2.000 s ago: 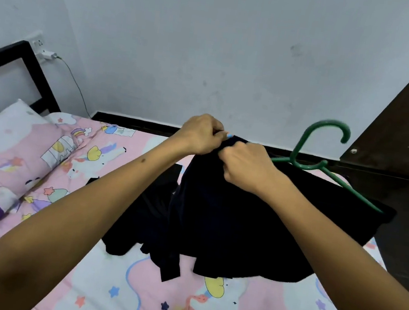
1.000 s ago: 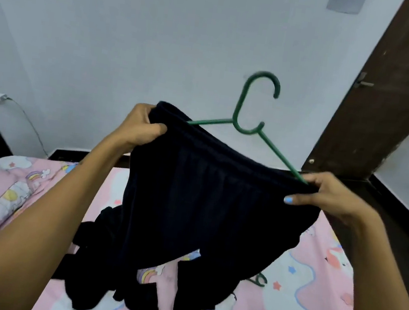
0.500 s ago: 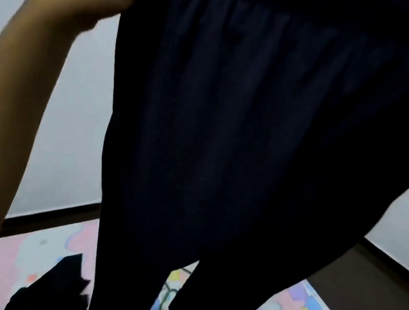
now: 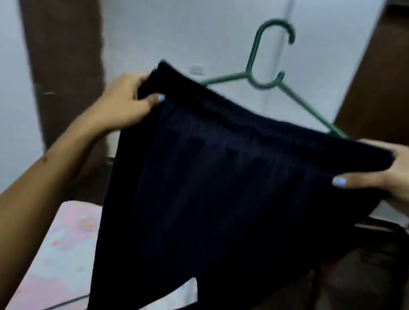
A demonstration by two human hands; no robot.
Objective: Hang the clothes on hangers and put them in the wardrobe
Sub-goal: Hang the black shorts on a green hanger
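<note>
Frame is motion-blurred; the green hanger's [image 4: 268,66] lower arms are hidden behind the dark garment [image 4: 218,196]. The garment hangs in mid-air above the pink bedsheet [image 4: 63,253], between brown door panels [image 4: 61,42]. Left hand [image 4: 126,107] and right hand [image 4: 404,180] each pinch a waistband end, thumbs in front, arms raised.

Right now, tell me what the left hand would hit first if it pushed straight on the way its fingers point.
The left hand points right, along the dark garment it grips, so it meets that cloth at once. Beyond lies the green hanger, though depth is unclear.
</note>
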